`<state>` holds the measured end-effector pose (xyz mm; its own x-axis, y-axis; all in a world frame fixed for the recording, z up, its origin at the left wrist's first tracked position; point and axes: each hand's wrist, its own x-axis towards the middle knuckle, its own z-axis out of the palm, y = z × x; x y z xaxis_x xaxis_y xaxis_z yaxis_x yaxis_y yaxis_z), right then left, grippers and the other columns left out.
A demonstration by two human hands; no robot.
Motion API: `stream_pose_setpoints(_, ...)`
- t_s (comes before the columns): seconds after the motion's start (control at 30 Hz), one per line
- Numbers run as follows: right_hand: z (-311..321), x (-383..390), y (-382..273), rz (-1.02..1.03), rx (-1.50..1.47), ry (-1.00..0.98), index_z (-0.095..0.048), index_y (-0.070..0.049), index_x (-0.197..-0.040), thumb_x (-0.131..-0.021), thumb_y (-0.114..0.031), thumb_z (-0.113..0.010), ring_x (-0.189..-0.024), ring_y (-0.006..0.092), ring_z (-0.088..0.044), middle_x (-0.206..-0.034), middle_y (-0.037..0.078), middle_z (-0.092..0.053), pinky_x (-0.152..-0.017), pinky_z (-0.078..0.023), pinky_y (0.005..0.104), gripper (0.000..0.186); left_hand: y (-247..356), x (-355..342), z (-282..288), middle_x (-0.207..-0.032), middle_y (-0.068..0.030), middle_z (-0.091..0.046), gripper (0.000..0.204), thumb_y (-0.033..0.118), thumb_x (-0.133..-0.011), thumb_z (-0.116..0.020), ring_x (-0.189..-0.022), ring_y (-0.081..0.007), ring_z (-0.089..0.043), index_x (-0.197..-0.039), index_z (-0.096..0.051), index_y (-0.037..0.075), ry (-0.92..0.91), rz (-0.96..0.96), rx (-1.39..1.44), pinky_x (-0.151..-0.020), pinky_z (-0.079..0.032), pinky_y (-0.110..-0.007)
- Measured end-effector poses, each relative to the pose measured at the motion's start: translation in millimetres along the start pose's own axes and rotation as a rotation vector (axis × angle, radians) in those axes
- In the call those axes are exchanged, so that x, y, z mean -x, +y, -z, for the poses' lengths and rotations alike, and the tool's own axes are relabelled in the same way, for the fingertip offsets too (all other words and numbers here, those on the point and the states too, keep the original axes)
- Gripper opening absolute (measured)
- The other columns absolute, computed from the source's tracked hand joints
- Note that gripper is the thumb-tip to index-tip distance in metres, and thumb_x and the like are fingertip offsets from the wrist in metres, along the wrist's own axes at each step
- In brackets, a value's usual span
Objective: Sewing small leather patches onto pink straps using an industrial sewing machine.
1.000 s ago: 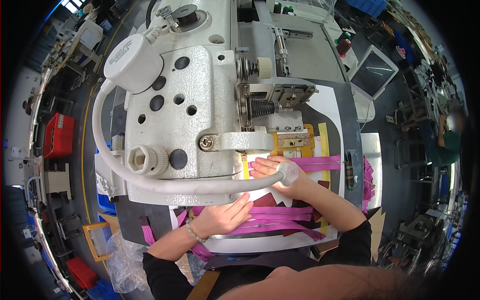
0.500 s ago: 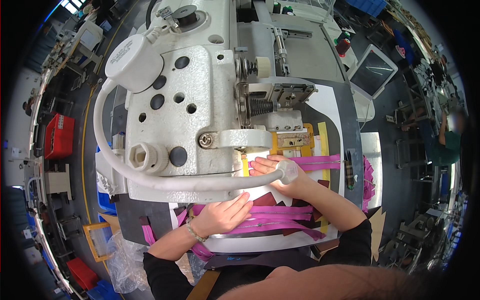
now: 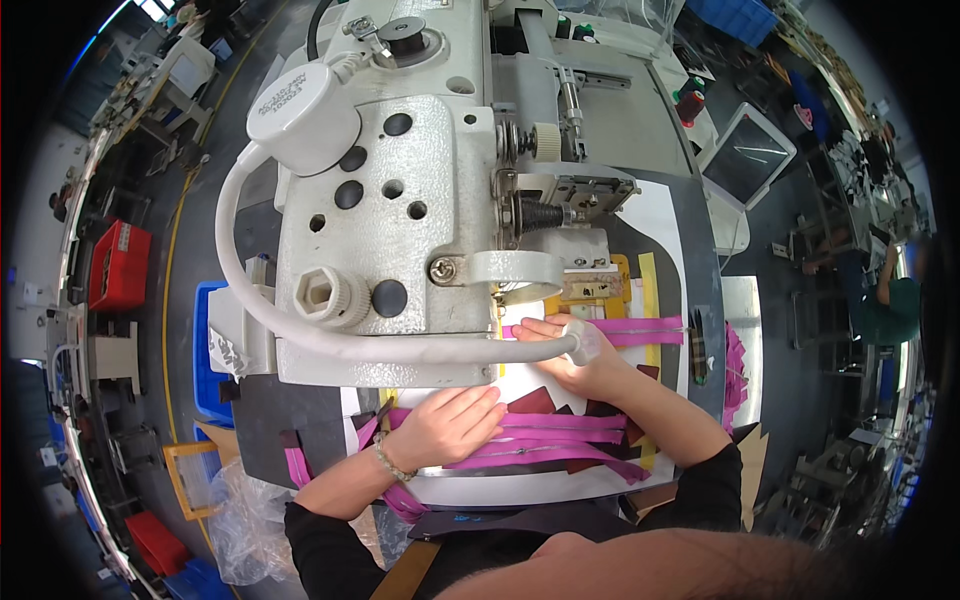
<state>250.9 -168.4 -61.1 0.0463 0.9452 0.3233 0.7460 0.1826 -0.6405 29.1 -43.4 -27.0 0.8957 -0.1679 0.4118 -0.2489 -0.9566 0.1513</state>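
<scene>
Head: left hand (image 3: 445, 428) near machine edge (image 3: 400, 374)

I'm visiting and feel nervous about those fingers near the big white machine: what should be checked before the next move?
1. Right hand at the far pink zipper strip: ok, fingers extended at its left part.
2. Left hand beside the near pink zipper strips: ok.
3. Clear view of the right hand: not ok; the white hose overlaps it.
4. Fingers clear below the machine head: cannot tell; hidden.
5. Screen readout: cannot tell.
</scene>
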Motion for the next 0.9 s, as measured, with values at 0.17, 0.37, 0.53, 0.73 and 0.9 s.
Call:
stream_pose_setpoints(0.17, 2.8, -2.1, -2.7, 0.092, 0.073, 0.015, -0.068, -0.004, -0.098, -0.074, -0.004, -0.066, -0.092, 0.0288, -0.066, -0.101, 0.012, -0.068, -0.077, -0.052, 0.0391, 0.024, -0.8, -1.0, -0.4, -0.1, -0.0082, -0.066, 0.024, 0.024, -0.081, -0.068, -0.098, -0.0199, -0.063, -0.096, -0.067, 0.005, 0.0, -0.015, -0.001, -0.083, -0.05, -0.033)
stream_pose_setpoints(0.37, 9.4, -11.3, -11.6, 0.115, 0.068, 0.054, -0.07, -0.004, -0.094, -0.073, -0.001, -0.068, -0.093, 0.028, -0.067, -0.098, 0.01, -0.069, -0.076, -0.053, 0.0399, 0.021, -2.0, -1.2, 0.2, -0.1, -0.0096, -0.066, 0.026, 0.025, -0.081, -0.066, -0.098, -0.0209, -0.063, -0.096, -0.066, 0.004, 0.012, -0.026, -0.001, -0.084, -0.05, -0.033)
stream_pose_setpoints(0.53, 12.4, -9.9, -9.3, 0.224, 0.241, 0.042, -0.068, -0.01, -0.1, -0.084, -0.015, -0.069, -0.09, 0.0257, -0.063, -0.101, 0.008, -0.066, -0.08, -0.05, 0.0349, 0.017, -2.4, -1.6, -0.8, -0.099, -0.0101, -0.066, 0.026, 0.025, -0.081, -0.066, -0.097, -0.0211, -0.063, -0.096, -0.066, 0.003, 0.03, -0.034, 0.001, -0.083, -0.051, -0.033)
stream_pose_setpoints(0.73, 12.1, -7.8, -17.2, 0.026, 0.084, -0.012, -0.067, -0.009, -0.102, -0.081, -0.011, -0.068, -0.09, 0.0252, -0.063, -0.097, 0.009, -0.064, -0.079, -0.051, 0.0356, 0.021, -1.3, -0.5, -0.3, -0.093, -0.0088, -0.065, 0.025, 0.023, -0.08, -0.066, -0.09, -0.0195, -0.063, -0.095, -0.065, 0.003, 0.049, -0.043, 0.004, -0.08, -0.051, -0.031)
stream_pose_setpoints(0.9, 20.6, -5.5, -19.8, 0.292, 0.493, 0.003, -0.065, -0.006, -0.097, -0.074, -0.007, -0.066, -0.087, 0.0247, -0.062, -0.09, 0.008, -0.062, -0.079, -0.051, 0.0365, 0.024, -2.6, -3.5, 1.8, -0.089, -0.0074, -0.065, 0.024, 0.022, -0.08, -0.067, -0.085, -0.0185, -0.062, -0.093, -0.065, 0.002, 0.05, -0.08, -0.002, -0.075, -0.05, -0.03)
